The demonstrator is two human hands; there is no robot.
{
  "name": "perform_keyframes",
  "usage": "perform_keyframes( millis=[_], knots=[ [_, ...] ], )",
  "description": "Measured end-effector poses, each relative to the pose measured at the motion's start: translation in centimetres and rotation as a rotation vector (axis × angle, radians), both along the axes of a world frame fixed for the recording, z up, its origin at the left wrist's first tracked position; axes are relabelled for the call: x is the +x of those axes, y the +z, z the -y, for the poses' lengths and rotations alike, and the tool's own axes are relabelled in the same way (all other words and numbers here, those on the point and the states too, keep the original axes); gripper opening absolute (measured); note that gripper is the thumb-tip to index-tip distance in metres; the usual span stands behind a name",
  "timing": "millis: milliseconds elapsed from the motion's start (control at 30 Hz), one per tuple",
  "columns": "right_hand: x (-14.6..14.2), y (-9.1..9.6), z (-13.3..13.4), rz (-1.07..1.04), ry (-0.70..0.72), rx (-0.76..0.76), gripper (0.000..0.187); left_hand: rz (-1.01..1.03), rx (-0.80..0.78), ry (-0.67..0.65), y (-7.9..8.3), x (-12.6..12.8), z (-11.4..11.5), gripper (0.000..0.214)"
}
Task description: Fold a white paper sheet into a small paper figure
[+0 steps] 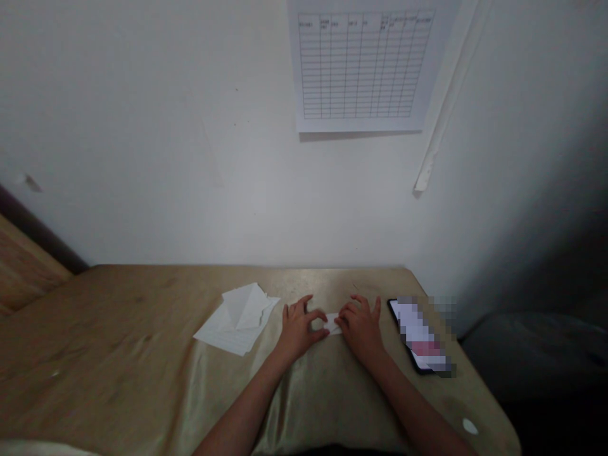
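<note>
A small folded piece of white paper (333,323) lies on the table between my two hands. My left hand (302,326) pinches its left end between thumb and forefinger, the other fingers raised and bent. At the right end, my right hand (358,323) presses and grips the paper with its fingertips, partly covering it. To the left of my left hand is a loose stack of white paper sheets (223,332), with a creased sheet (244,306) on top.
A phone (418,335) with a lit, pixelated screen lies right of my right hand. A small white scrap (470,426) is near the right edge of the tan-covered table (118,342). On the wall behind hangs a printed grid sheet (361,69).
</note>
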State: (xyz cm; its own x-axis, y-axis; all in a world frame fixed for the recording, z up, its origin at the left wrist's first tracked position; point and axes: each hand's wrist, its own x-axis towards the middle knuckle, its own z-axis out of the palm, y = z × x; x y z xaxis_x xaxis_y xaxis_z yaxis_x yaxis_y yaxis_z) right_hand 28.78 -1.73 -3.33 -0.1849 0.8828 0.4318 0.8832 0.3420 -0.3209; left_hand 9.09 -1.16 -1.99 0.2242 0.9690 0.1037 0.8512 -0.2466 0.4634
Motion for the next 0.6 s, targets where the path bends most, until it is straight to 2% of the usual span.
perform_keyframes(
  millis=[233,367,533,600],
  knots=[
    [2.4,-0.5,-0.1,-0.102,0.132,-0.171,0.016,0.03,0.023,-0.004,-0.1,-0.1,0.0,0.008],
    [2.9,-0.4,0.2,-0.083,0.132,-0.196,0.018,0.025,0.043,0.04,-0.1,0.2,0.0,0.005],
    [2.3,-0.4,0.4,-0.035,0.111,-0.153,0.019,-0.001,0.003,0.002,0.2,0.0,0.2,0.028],
    [2.0,-0.5,0.3,-0.008,0.088,-0.137,0.018,-0.016,-0.013,-0.012,0.3,0.0,0.3,0.03]
  ],
)
